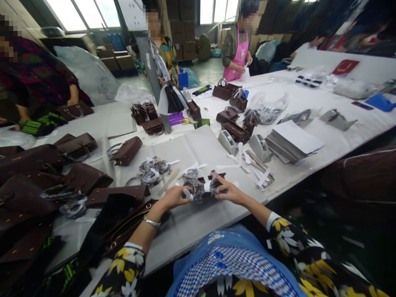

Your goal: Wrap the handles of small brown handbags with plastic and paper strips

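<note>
My left hand (173, 196) and my right hand (228, 190) both grip a small dark brown bag part (202, 184) wrapped in clear plastic, held just above the white table (198, 225). Fingers of each hand curl round an end of it. A strip of white tape (187, 194) sticks out by my left fingers. Coiled, plastic-wrapped straps (151, 168) lie a little behind my left hand. Thin wooden sticks and white tape strips (252, 165) lie behind my right hand.
Brown handbags (46, 173) pile up at the left. Two tape dispensers (260, 147) and a stack of grey sheets (292, 142) sit to the right. More bags (235, 117) stand mid-table. Other people work at the far left and across the table.
</note>
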A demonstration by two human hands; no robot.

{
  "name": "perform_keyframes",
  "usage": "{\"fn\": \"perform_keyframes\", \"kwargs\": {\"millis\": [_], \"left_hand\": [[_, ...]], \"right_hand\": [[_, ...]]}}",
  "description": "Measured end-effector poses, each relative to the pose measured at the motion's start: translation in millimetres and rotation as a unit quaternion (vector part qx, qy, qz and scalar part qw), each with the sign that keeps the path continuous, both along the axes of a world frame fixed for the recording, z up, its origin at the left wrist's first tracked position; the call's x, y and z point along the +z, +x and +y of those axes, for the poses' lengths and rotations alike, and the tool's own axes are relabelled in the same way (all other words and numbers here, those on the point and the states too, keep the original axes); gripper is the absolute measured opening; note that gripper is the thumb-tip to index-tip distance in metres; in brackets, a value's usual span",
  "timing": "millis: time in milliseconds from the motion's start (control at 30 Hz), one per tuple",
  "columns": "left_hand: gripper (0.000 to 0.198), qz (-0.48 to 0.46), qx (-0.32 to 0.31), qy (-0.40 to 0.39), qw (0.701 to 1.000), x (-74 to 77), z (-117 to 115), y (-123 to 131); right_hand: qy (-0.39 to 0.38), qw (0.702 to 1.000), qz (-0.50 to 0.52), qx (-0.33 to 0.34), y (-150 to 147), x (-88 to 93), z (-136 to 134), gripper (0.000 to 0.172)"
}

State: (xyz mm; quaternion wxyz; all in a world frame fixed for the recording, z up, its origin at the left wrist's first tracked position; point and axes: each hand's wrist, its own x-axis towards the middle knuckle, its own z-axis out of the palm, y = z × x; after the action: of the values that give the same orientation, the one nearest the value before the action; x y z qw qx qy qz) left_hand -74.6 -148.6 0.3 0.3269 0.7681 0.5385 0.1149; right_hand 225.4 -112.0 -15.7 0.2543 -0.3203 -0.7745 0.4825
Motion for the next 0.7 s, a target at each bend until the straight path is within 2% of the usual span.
{"fn": "perform_keyframes", "kwargs": {"millis": [67,133,233,300,400,467,567,633,700], "left_hand": [[0.033,0.013,-0.049,-0.021,0.998,5.7,7.9,1.4],[0.031,-0.024,-0.077,-0.034,0.996,8.7,15.6,4.8],[0.034,-0.121,-0.09,-0.059,0.987,4.0,25.5,11.4],[0.034,-0.136,-0.08,-0.065,0.985,-3.1,31.9,16.1],[0.029,-0.04,-0.1,-0.03,0.994,-10.4,43.7,24.1],[0.026,0.033,-0.128,-0.004,0.991,-10.9,52.6,30.5],[0.017,0.086,-0.149,0.011,0.985,-9.2,62.9,41.5],[0.014,0.116,-0.15,0.021,0.982,-10.0,66.2,49.1],[0.018,0.15,-0.13,0.03,0.98,-13.2,66.9,56.4]], "right_hand": [[-0.013,1.0,0.008,-0.002,-0.8,0.4,0.5,0.022],[-0.008,1.0,0.0,0.006,-1.7,0.6,1.7,0.02],[0.058,0.997,-0.044,0.029,-3.3,-2.8,1.4,0.018],[0.117,0.988,-0.101,-0.002,-4.3,-7.4,-0.5,0.026],[0.17,0.959,-0.205,-0.093,-5.1,-14.3,-2.3,0.044],[0.193,0.942,-0.258,-0.096,-4.7,-17.8,-0.4,0.048],[0.22,0.938,-0.265,-0.047,-2.7,-23.8,6.5,0.032],[0.235,0.945,-0.226,-0.026,-0.8,-28.8,11.0,0.022],[0.25,0.951,-0.181,-0.017,0.6,-33.8,14.1,0.019]]}}
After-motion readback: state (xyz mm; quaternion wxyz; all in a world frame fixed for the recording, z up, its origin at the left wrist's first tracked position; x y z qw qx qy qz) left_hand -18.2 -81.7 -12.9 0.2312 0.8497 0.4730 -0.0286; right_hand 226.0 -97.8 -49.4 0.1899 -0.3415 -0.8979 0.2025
